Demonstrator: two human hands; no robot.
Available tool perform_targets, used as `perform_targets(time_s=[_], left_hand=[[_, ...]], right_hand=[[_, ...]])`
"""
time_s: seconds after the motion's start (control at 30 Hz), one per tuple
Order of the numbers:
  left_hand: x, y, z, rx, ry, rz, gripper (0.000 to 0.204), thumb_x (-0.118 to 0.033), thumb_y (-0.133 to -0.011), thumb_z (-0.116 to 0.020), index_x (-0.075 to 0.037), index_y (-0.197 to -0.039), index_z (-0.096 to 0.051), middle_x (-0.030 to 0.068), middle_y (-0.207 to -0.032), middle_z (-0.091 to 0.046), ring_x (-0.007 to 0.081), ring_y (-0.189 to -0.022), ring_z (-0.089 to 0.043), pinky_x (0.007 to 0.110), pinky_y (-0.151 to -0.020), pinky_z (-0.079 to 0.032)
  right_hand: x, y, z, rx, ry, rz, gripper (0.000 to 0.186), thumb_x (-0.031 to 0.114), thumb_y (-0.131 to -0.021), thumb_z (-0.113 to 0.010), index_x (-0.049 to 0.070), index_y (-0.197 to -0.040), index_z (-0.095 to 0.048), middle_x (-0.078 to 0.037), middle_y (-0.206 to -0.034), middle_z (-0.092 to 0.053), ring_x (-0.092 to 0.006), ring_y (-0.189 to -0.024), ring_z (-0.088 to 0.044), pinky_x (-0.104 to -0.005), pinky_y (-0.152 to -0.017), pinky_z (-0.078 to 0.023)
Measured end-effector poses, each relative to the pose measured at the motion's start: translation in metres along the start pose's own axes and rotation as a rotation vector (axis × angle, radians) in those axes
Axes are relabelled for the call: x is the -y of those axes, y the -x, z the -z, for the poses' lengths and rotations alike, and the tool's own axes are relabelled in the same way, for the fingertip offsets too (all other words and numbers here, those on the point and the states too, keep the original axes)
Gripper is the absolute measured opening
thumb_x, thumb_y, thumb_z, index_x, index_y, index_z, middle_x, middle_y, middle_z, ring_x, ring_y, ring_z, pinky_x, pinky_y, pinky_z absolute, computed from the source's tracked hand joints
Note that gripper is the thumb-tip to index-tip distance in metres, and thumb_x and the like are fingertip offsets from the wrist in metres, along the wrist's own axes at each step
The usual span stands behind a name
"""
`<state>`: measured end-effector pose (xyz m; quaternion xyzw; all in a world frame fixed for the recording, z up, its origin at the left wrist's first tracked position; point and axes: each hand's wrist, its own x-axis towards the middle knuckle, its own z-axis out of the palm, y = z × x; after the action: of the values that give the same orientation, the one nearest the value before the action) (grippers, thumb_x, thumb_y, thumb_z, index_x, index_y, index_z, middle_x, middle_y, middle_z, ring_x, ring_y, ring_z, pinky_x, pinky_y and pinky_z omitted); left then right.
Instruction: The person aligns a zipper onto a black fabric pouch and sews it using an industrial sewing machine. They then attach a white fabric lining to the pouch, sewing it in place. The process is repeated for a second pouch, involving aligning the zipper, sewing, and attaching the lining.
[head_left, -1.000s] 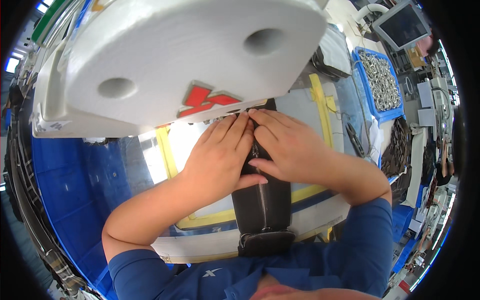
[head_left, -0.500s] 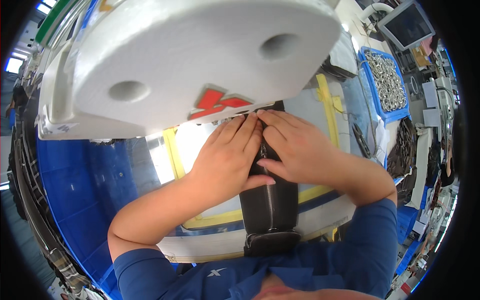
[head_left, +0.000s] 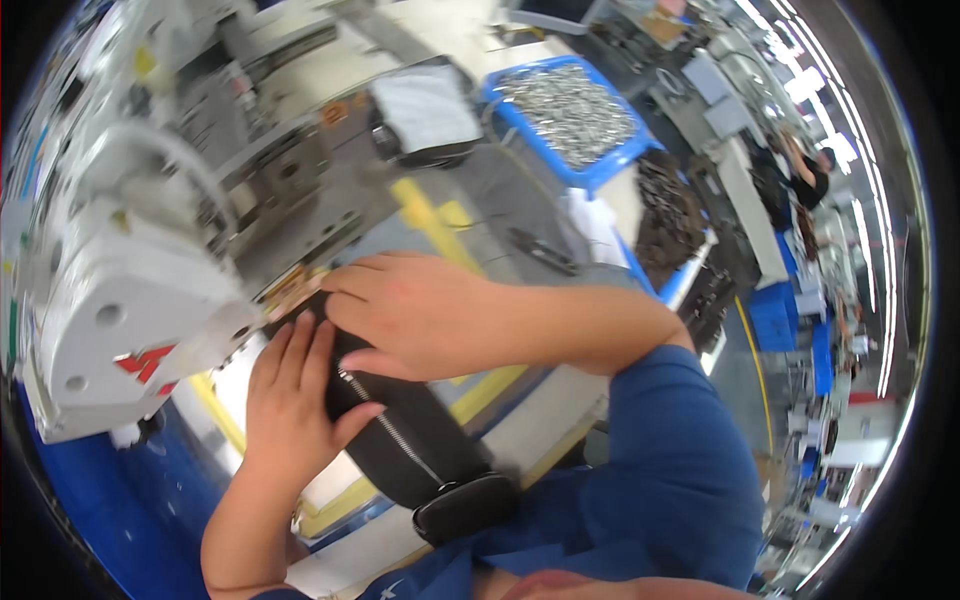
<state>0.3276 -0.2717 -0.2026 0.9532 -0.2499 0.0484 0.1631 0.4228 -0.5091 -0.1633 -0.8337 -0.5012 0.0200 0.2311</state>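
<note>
The black zippered piece, a long strip of dark material with a silver zip running down it, lies on the pale work surface just in front of the white sewing machine, its far end tucked under the machine's head and its near end, a thicker black padded part, hanging toward the person's body. The left hand lies flat on the left side of the strip, fingers stretched toward the machine and thumb hooked over the zip, pressing it down rather than clutching it. The right hand rests across the far end of the strip, palm down, fingers pointing left toward the machine's needle area, also pressing, not closed round anything. The two hands sit just beside each other, the right partly above the left. Yellow tape lines cross the surface. Farther back stands a blue tray filled with small metal parts, and a grey tool lies near it.
</note>
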Motion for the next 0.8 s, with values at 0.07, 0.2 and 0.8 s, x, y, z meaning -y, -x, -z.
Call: perform_targets(time_s=[0.07, 0.2, 0.8], left_hand=[[-0.005, -0.001, 0.003, 0.028, -0.072, 0.001, 0.101, -0.056, -0.077, -0.086, 0.003, -0.153, -0.054, 0.0265, -0.153, -0.058, 0.0464, -0.138, -0.055, 0.054, -0.118, -0.042], [-0.01, -0.003, 0.005, 0.065, -0.096, 0.02, 0.097, -0.048, -0.079, -0.087, 0.003, -0.154, -0.052, 0.0255, -0.153, -0.059, 0.0447, -0.14, -0.055, 0.055, -0.12, -0.038], [-0.002, 0.001, -0.005, -0.039, 0.037, 0.023, 0.076, -0.031, -0.087, -0.085, 0.004, -0.148, -0.057, 0.0249, -0.154, -0.059, 0.0429, -0.145, -0.053, 0.054, -0.12, -0.039]], right_hand=[[-0.002, 0.011, 0.018, -0.049, 0.008, -0.037, 0.039, 0.033, -0.094, -0.078, 0.001, -0.114, -0.067, -0.018, -0.118, -0.067, -0.0371, -0.112, -0.067, -0.046, -0.098, -0.054], [-0.027, 0.066, 0.051, -0.184, 0.009, -0.29, 0.03, 0.031, -0.094, -0.079, 0.005, -0.106, -0.071, -0.014, -0.111, -0.072, -0.0366, -0.107, -0.07, -0.045, -0.094, -0.056], [-0.227, 0.343, 0.147, -0.403, 0.418, -1.284, 0.034, 0.02, -0.085, -0.08, 0.006, -0.115, -0.081, -0.016, -0.109, -0.081, -0.0312, -0.106, -0.078, -0.0406, -0.097, -0.06]])
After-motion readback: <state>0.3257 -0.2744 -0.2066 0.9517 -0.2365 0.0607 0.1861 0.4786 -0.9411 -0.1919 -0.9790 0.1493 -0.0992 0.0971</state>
